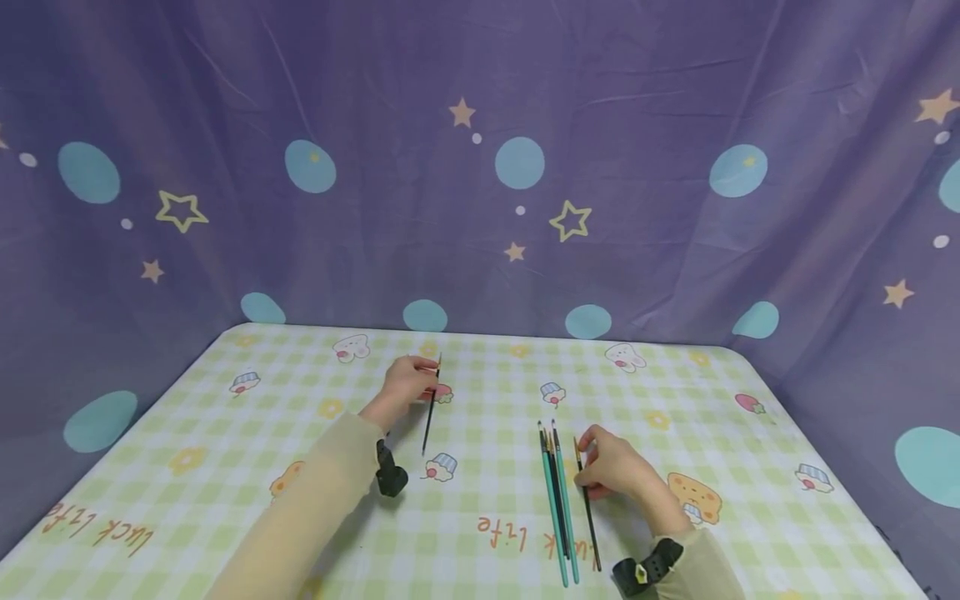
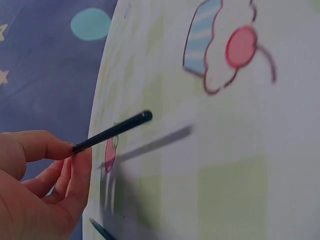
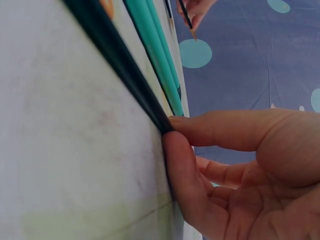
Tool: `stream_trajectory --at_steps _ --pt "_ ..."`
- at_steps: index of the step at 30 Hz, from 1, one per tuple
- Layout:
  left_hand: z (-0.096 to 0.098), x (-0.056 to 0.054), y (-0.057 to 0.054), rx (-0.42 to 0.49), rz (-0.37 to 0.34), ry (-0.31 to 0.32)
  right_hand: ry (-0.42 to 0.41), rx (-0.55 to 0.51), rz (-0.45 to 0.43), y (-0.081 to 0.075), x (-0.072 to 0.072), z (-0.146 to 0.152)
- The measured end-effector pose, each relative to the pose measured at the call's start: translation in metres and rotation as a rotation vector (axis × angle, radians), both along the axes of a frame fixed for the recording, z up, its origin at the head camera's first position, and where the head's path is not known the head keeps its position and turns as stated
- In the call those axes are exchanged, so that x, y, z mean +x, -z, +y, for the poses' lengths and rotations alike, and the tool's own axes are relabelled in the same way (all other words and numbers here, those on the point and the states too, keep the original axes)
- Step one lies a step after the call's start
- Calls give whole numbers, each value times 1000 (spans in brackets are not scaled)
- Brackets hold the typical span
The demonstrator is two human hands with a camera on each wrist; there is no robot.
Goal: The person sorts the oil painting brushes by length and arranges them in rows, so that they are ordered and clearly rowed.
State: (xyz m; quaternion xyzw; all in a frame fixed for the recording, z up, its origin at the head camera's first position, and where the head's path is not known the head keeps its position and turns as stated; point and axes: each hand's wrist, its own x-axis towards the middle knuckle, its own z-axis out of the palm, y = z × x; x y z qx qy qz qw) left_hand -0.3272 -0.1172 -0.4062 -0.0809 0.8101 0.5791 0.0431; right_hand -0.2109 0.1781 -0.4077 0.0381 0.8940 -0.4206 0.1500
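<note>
My left hand (image 1: 407,380) pinches a thin dark paintbrush (image 1: 429,423) between thumb and fingers, toward the back of the table. Its bristles point away, and in the left wrist view the handle end (image 2: 135,120) hangs above the cloth with its shadow apart from it. Front right, my right hand (image 1: 617,463) pinches another dark paintbrush (image 1: 590,525) near its bristle end. That brush lies along the cloth or close over it. Just left of it is a bundle of several paintbrushes, teal ones (image 1: 567,525) and black ones (image 1: 559,500), lying side by side with bristles facing away.
A green-and-white checked cloth (image 1: 495,467) with printed cartoons covers the table. Behind the table's far edge hangs a purple curtain (image 1: 405,233) with stars and blue dots. Each wrist wears a black strap (image 1: 390,471) over a pale sleeve (image 1: 307,508).
</note>
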Motion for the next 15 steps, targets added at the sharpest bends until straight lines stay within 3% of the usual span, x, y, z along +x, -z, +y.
stream_trajectory --at_steps 10,15 --pt "-11 -6 -6 -114 36 -44 2 12 -17 0 -1 0" --pt "-14 -10 -7 -210 11 -84 1 21 -6 0 0 0"
